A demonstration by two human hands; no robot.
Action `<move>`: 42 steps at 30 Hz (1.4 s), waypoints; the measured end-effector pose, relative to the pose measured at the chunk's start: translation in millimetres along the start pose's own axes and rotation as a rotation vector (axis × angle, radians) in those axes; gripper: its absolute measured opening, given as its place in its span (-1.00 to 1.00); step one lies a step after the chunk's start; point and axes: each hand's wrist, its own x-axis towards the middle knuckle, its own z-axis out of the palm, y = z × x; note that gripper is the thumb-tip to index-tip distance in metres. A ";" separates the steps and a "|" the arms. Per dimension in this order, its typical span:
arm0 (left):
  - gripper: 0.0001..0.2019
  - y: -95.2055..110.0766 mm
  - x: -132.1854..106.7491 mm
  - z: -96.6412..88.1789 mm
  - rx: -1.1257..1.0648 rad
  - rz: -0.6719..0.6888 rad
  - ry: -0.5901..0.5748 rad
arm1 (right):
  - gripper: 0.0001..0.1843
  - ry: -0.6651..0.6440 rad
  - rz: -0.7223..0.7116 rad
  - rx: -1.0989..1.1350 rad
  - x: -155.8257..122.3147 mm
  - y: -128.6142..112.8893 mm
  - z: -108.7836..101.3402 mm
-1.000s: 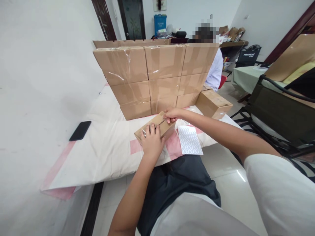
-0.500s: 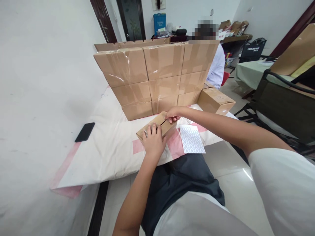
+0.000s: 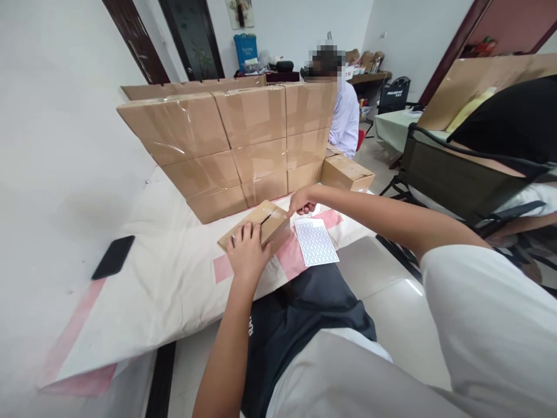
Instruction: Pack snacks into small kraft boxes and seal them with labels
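A small cardboard box (image 3: 277, 218) lies on the cloth-covered table, with a dark slit between its top flaps and shiny tape at its right end. My left hand (image 3: 249, 248) rests on the left part of the box, fingers spread over the top and thumb toward the near side. At the box's right end is my right hand (image 3: 303, 201), its index finger reaching the corner and the other fingers curled. What those curled fingers hold, if anything, is hidden. Just right of the box lies a white sheet of printed labels (image 3: 317, 244).
Stacked taped cartons (image 3: 256, 148) stand behind the small box. Another carton (image 3: 347, 173) sits at the right. A black phone (image 3: 114, 257) lies on the left of the cloth (image 3: 174, 261). A person (image 3: 347, 119) sits behind the stack; another sits at right in a chair (image 3: 461, 165).
My right hand has slid off the box's top to its right-end corner. My left hand stays on the box. The view has swung right, so everything appears further left.
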 end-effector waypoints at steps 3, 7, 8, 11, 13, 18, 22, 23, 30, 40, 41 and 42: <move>-0.49 -3.2 -0.1 -0.1 0.003 -0.001 0.005 | -0.51 0.063 0.148 -0.196 -14.9 21.6 17.7; -0.48 -8.7 -0.4 0.3 0.037 0.035 0.014 | -0.37 0.413 0.055 -0.218 -27.6 40.5 53.8; -0.48 -9.8 -0.6 0.5 0.049 0.045 0.011 | -0.36 0.528 -0.013 -0.222 -26.6 41.6 60.2; -0.47 -12.1 -1.9 1.7 0.098 0.069 -0.001 | -0.45 0.813 -0.411 -0.307 -12.0 36.3 64.2; -0.47 -13.7 -3.1 2.7 0.133 0.101 -0.011 | -0.50 0.785 -0.692 -0.398 4.0 28.3 54.6; -0.49 -20.4 -0.6 1.6 0.174 0.160 -0.055 | -0.49 0.586 -0.847 -0.386 38.5 16.6 20.5; -0.49 -30.4 6.2 -6.6 0.165 0.173 -0.090 | -0.47 0.759 -0.849 -0.241 50.1 45.1 23.5; -0.51 -33.7 5.4 -9.4 0.163 0.171 -0.091 | -0.47 0.796 -0.826 -0.222 49.6 59.6 31.2; -0.78 -14.2 -35.8 4.8 -0.029 0.249 0.129 | -0.40 1.093 -0.290 -0.113 14.6 180.4 125.1; -0.46 113.3 89.3 142.2 -0.303 0.461 -0.317 | -0.43 1.051 -0.017 -0.225 16.0 191.7 148.2; -0.48 112.0 98.6 151.3 -0.335 0.469 -0.330 | -0.43 1.036 -0.004 -0.255 16.1 191.4 147.3; -0.50 109.5 104.3 158.7 -0.367 0.478 -0.338 | -0.42 1.021 0.009 -0.286 15.9 191.5 146.6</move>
